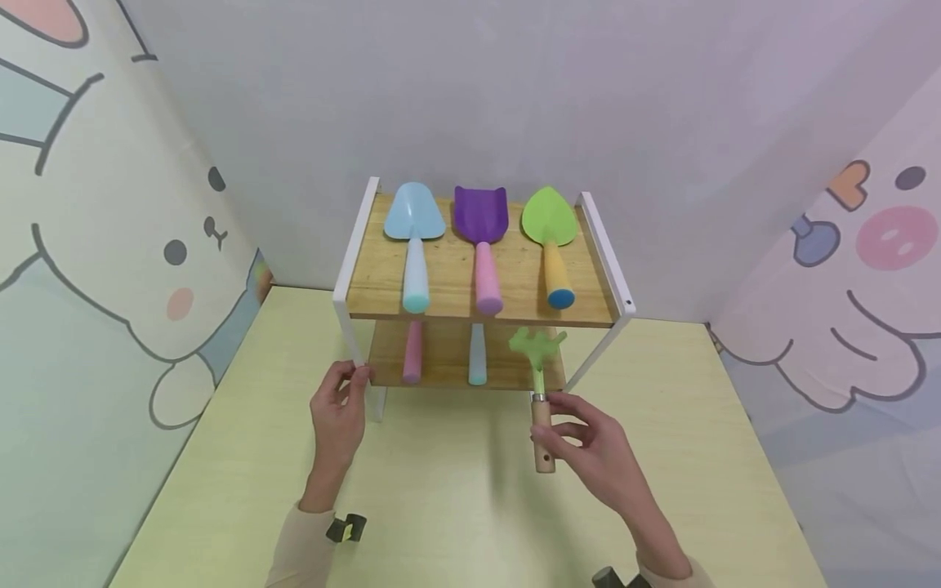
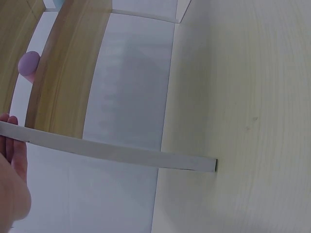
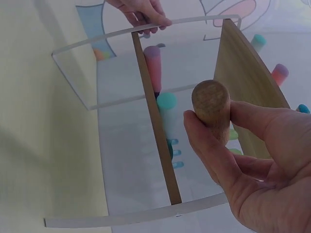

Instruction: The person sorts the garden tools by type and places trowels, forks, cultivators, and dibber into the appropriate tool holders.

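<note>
A small garden hand rake (image 1: 538, 349) with green tines and a wooden handle is pinched by my right hand (image 1: 594, 447), tines toward the lower board. In the right wrist view its round handle end (image 3: 211, 97) faces the camera, between thumb and fingers. My left hand (image 1: 340, 415) holds the left front leg of a two-tier shelf (image 1: 448, 286). On the lower board (image 1: 444, 359) lie a pink-handled tool (image 1: 413, 355) and a light blue-handled tool (image 1: 478, 355); the upper board hides their heads in the head view.
Along the upper board lie a light blue shovel (image 1: 415, 214), a purple shovel (image 1: 481, 216) with a pink handle, and a green trowel (image 1: 550, 219) with a yellow handle. The shelf stands on a pale table (image 1: 441, 506), with cartoon-printed cloth (image 1: 110, 245) at the sides.
</note>
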`<state>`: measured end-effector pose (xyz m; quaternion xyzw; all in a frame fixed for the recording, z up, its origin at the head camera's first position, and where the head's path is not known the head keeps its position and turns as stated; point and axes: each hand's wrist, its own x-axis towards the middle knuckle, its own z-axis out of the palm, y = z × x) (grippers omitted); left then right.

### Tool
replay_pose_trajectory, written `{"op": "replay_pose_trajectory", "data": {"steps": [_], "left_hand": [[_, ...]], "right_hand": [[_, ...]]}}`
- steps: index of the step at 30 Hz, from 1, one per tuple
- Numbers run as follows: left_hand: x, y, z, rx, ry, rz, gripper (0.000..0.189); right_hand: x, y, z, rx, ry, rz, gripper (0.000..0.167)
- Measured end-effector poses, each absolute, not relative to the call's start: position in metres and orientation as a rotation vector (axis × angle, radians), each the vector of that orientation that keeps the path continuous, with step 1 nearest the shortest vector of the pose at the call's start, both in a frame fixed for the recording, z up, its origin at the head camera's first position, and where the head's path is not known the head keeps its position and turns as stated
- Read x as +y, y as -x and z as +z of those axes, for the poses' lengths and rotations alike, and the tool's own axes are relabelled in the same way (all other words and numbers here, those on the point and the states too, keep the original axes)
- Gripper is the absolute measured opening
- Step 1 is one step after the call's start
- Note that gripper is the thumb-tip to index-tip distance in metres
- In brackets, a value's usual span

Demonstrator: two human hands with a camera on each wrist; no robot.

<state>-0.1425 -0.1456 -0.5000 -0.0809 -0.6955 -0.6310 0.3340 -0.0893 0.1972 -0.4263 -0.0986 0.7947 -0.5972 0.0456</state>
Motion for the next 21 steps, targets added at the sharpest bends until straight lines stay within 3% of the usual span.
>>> {"op": "replay_pose_trajectory", "data": {"steps": [21], "left_hand": [[-0.144, 0.143, -0.499, -1.812, 0.200, -1.624, 0.005]], "right_hand": [[0.172, 0.121, -0.422, 2.691, 0.131, -1.775, 0.047]]}}
